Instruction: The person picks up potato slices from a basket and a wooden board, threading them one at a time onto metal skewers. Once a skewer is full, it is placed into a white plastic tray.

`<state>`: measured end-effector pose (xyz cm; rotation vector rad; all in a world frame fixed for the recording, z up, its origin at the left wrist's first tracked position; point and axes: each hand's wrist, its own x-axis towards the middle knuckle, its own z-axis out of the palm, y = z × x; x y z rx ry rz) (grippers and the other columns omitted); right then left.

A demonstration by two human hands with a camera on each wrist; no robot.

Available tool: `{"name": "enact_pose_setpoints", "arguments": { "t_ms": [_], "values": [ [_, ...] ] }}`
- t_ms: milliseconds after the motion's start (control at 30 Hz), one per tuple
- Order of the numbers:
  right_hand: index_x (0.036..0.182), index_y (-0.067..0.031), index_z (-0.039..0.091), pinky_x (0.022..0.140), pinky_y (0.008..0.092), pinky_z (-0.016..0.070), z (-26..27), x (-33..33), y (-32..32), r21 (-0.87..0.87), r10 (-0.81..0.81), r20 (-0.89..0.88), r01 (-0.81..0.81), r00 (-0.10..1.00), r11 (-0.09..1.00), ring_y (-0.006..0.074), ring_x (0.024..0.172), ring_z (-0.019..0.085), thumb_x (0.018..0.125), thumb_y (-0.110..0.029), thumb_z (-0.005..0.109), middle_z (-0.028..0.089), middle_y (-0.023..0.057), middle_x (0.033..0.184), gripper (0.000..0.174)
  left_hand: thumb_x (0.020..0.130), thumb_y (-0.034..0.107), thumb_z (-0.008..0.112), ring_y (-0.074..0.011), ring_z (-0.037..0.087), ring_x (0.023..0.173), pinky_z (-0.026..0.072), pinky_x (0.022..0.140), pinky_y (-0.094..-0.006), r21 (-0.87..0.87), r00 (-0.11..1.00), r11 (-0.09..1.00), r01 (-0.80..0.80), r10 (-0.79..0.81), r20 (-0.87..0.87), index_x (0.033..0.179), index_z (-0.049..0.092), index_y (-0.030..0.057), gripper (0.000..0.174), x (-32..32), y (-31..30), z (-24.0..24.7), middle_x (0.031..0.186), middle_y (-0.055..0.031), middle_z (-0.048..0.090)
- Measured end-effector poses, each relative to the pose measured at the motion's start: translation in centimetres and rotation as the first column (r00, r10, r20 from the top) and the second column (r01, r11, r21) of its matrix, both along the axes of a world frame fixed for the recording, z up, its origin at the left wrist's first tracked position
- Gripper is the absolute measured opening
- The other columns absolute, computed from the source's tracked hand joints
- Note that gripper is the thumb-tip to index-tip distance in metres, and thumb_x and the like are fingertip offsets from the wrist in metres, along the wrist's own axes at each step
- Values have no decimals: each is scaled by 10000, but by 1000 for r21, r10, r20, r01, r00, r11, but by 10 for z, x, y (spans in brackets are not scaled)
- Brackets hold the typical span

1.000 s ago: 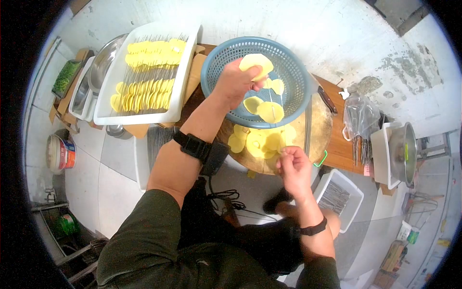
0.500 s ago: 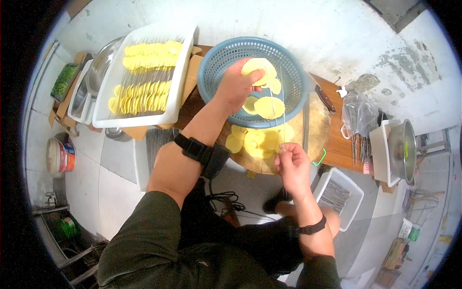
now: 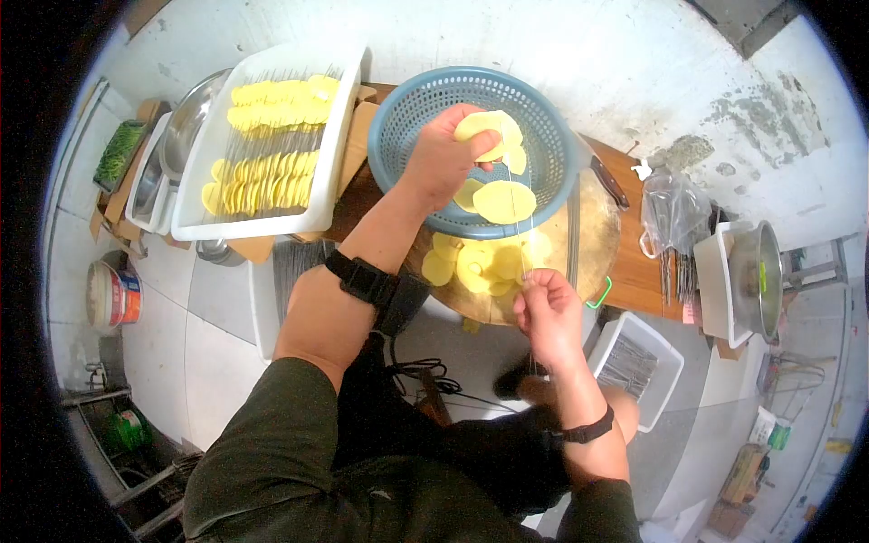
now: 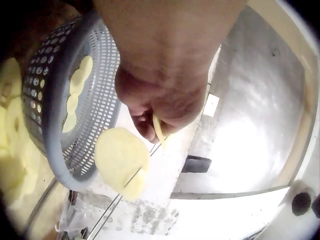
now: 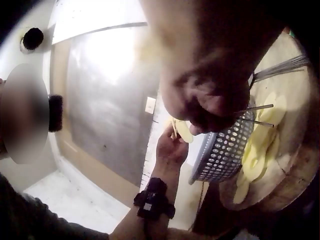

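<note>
Above the blue perforated basket, the left hand (image 3: 450, 156) pinches thin yellow slices (image 3: 490, 134) between thumb and fingers. A larger slice (image 3: 504, 202) is threaded on thin metal skewers, just below that hand; the left wrist view shows the two skewer rods (image 4: 106, 214) running through the slice (image 4: 121, 159). The right hand (image 3: 552, 317) pinches the skewers' lower end, with two rod ends (image 5: 262, 115) sticking out past it in the right wrist view. Loose slices (image 3: 484, 264) lie on the round wooden board (image 3: 593, 244) between basket and right hand.
The blue basket (image 3: 387, 136) holds some slices. At left a white tray (image 3: 312, 220) carries rows of skewered slices. A knife (image 3: 610, 184) lies right of the basket. A white bin of skewers (image 3: 667, 389) stands lower right, near a plastic bag (image 3: 676, 210) and metal bowl (image 3: 769, 281).
The left hand has turned slightly, and its held slices face the camera more. The skewered slice sits slightly higher and to the left. The right hand has barely moved.
</note>
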<state>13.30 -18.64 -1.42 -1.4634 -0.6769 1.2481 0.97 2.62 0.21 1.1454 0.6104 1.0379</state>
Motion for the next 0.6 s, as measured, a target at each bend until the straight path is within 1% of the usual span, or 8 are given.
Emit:
{"name": "enact_pose_setpoints", "arguments": {
  "t_ms": [100,167,200,267,400,467,567,600],
  "values": [
    [974,-31,527,439,207,350,1,-1,3,19,-8,-22,9,1000,1000,68,484,444,972,-119,506,558,17,654,90,864,66,642,-152,632,783,519,630,-265,-10,1000,1000,-6,6,10,1045,569,15,201,1,-2,0,944,-81,650],
    [977,-32,526,438,208,349,-2,1,7,55,-17,-2,18,1000,998,65,478,439,973,-125,510,559,18,653,95,857,62,644,-141,639,789,532,656,-270,98,967,995,-6,31,-254,1013,588,17,172,5,-9,1,934,-75,659],
    [977,-32,526,438,208,349,-3,2,9,55,-20,-2,20,1000,998,65,478,439,973,-125,510,559,18,653,95,857,62,644,-141,639,789,532,656,-270,99,967,995,-4,29,-254,1013,588,17,172,6,-10,0,934,-75,659],
    [988,-31,530,427,205,337,-5,5,10,62,-31,-26,32,999,998,64,463,430,975,-127,511,563,22,655,98,839,37,648,-145,644,816,547,700,-280,-54,996,997,51,-55,-69,1038,573,-7,217,8,-13,-1,939,-76,655],
    [1007,-28,534,414,200,323,-8,10,11,113,-33,-62,40,998,993,62,451,421,974,-125,511,569,27,660,105,836,24,638,-161,652,862,559,741,-298,-103,997,992,79,-77,16,1065,571,-15,242,9,-15,4,973,-85,653],
    [1022,-24,537,407,196,314,-9,11,11,122,-35,-59,42,998,992,60,449,418,972,-118,510,574,30,665,109,840,46,643,-182,653,900,562,771,-317,-266,957,940,214,-148,248,1093,569,-15,270,11,-14,-5,1012,-90,645],
    [1024,-21,536,412,196,318,-14,10,12,134,-37,-71,46,997,990,60,452,420,970,-110,508,578,32,670,107,848,63,642,-199,649,927,556,803,-335,-140,961,973,184,-148,233,1103,568,-10,275,8,-26,-2,1028,-90,637],
    [1024,-21,536,412,196,318,-15,10,12,134,-37,-70,46,997,990,60,452,420,970,-110,508,578,32,670,107,848,63,642,-199,649,927,556,803,-335,-141,961,973,184,-148,234,1103,568,-10,275,9,-26,-4,1028,-90,637]
  ]
}}
